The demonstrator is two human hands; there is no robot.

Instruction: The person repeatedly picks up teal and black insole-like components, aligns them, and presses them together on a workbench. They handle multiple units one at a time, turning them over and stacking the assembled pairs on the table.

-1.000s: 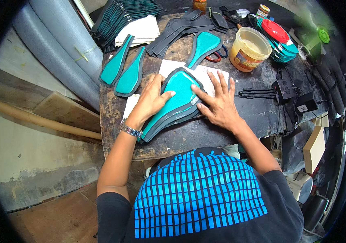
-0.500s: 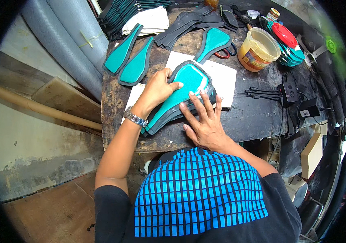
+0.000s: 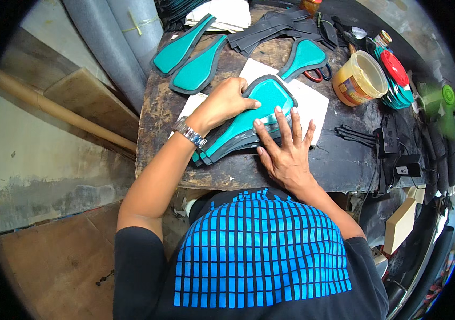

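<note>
A stack of teal, black-edged paddle-shaped pieces (image 3: 248, 120) lies on the dark worktable (image 3: 334, 160), partly over a white sheet (image 3: 307, 101). My left hand (image 3: 222, 104) rests on the stack's upper left edge, fingers curled over the top piece. A metal watch (image 3: 190, 133) is on that wrist. My right hand (image 3: 286, 149) lies flat with fingers spread against the stack's lower right side. Neither hand lifts anything.
Two loose teal pieces (image 3: 190, 58) lie at the table's far left, another (image 3: 304, 56) lies by red-handled scissors (image 3: 318, 74). A yellow tub (image 3: 360, 80), stacked lids (image 3: 395, 74), black strips (image 3: 270, 32) and black parts (image 3: 392, 144) crowd the back and right. Grey rolls (image 3: 105, 37) lean left.
My right hand slid from the stack's right edge down to its near side. The left hand stayed on the upper left. The view shifted slightly.
</note>
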